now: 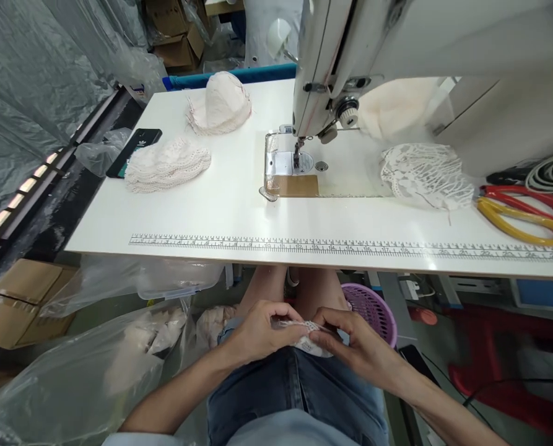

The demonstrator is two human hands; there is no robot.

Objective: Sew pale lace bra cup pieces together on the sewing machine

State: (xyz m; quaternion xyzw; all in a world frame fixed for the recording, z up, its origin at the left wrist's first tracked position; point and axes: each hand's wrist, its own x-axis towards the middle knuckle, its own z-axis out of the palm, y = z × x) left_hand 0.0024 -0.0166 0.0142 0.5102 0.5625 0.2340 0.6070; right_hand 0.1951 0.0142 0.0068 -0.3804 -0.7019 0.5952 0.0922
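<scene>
Over my lap, below the table edge, a small piece of white lace fabric point(314, 348) is pinched between both hands. My left hand point(271, 328) grips its left end between thumb and fingers. On the other end, my right hand point(345, 334) closes with thumb and forefinger. Part of the lace is hidden behind the fingers. Beyond the table edge stands a white sewing machine point(325, 74), its needle and presser foot above the metal plate. To the left on the table lie a stack of white lace pieces point(167, 164) and pale fabric cups point(220, 105).
More white lace point(427, 175) lies right of the needle, beside scissors with red and yellow handles point(522, 214). A printed ruler point(350, 248) runs along the table's front edge. A dark phone point(139, 142) touches the lace stack. A purple basket point(371, 310) stands below, near a red stool point(490, 365).
</scene>
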